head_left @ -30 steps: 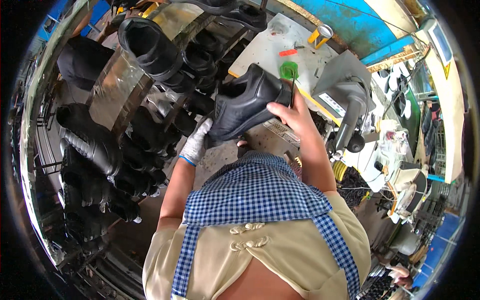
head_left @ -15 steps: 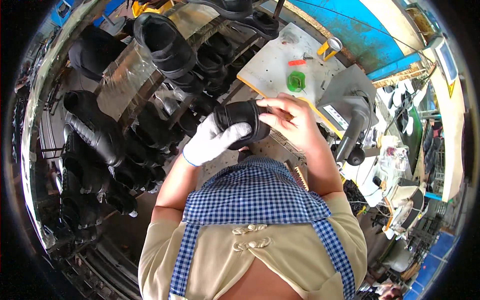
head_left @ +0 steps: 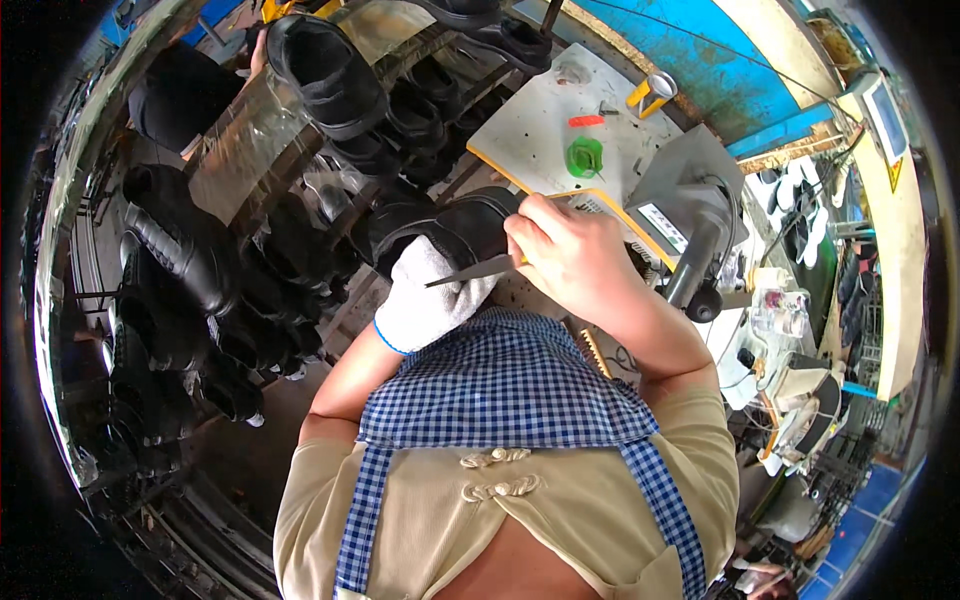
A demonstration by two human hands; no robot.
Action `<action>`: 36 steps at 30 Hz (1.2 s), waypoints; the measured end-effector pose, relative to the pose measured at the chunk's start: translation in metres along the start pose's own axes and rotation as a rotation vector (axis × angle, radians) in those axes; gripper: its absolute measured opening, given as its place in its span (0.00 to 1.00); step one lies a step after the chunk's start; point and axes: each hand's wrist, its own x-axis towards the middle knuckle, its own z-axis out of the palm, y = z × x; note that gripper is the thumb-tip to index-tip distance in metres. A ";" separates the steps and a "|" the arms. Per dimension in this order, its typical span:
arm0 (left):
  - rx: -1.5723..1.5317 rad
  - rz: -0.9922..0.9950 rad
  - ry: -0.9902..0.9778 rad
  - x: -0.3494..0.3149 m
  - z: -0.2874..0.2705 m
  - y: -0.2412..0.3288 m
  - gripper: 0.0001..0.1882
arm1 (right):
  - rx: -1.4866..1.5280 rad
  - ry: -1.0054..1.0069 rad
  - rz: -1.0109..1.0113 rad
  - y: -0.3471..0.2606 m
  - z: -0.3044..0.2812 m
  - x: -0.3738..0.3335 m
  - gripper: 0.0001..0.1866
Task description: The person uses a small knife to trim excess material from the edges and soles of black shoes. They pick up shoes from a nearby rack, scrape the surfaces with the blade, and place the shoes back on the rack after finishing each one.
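Observation:
A black shoe (head_left: 475,222) is held in front of my apron by my left hand (head_left: 425,300), which wears a white knit glove with a blue cuff edge. The gloved fingers are closed on its lower side, partly hidden by it. My bare right hand (head_left: 570,250) is closed around what looks like a knife (head_left: 475,270), with a bit of yellow showing at the grip. Its dark pointed blade lies across the front of the gloved fingers, tip toward the left. The right fingertips are close to the shoe's right end.
Black shoes (head_left: 325,80) fill the rack at left and above. A white worktable (head_left: 530,115) holds a green tape dispenser-like item (head_left: 584,157), a red piece (head_left: 586,121) and a yellow roll (head_left: 652,95). A grey machine (head_left: 680,190) stands at its right. Another person (head_left: 180,100) is at upper left.
The shoe has turned, showing more of its length toward the left. My right hand has rotated, and the blade now shows across the glove.

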 end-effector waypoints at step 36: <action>-0.260 -0.045 0.043 -0.025 0.012 0.008 0.15 | -0.180 -0.245 -0.197 -0.016 -0.041 0.008 0.11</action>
